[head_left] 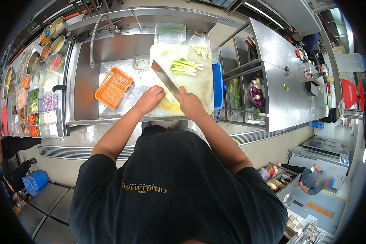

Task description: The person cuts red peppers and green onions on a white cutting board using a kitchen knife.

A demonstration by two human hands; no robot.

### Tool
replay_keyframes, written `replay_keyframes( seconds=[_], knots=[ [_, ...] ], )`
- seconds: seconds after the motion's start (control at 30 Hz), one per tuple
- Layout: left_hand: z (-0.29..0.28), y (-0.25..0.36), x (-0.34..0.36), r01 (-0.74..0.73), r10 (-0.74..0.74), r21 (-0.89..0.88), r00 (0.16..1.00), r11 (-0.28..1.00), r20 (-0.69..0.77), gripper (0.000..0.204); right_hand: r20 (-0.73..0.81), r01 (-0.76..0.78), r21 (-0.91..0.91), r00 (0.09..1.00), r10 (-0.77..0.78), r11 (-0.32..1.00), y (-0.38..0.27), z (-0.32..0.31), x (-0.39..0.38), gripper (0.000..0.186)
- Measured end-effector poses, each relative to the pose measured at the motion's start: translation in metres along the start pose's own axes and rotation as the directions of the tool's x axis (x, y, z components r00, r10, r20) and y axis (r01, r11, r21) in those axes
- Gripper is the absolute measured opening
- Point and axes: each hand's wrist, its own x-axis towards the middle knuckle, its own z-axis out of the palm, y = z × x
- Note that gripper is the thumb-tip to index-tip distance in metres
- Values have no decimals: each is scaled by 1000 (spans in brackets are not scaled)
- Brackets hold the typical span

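Note:
My right hand [189,104] grips the handle of a broad kitchen knife [165,76], whose blade points away and to the left over the white cutting board [203,93]. My left hand [152,99] has its fingers curled and pressed down on pale cut spring onion stalks [169,96], close to the left of the blade. Just where the edge meets the stalks is hidden by the blade and hand. Farther up the board lies a small bunch of green-and-white spring onion lengths [185,66], apart from both hands.
Left of the board, an orange plastic basket [114,87] sits in the steel sink [85,81]. Clear plastic containers [170,33] stand at the board's far edge. A blue bin [218,85] is close on the right. Ingredient tubs [49,101] fill the far-left counter. Another person [315,181] is at lower right.

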Motion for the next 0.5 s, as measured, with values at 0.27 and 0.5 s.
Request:
replay_keyframes(
  seconds=[0.27,0.5],
  knots=[
    [-4,-3,2,3,-2,-35,1000,999,27,22,148,-16,-195,988,45,981,-25,-23,-15,15],
    [0,-5,1,8,-9,-46,1000,999,-8,20,98,-22,-156,994,37,987,-28,6,-1,14]
  ],
)
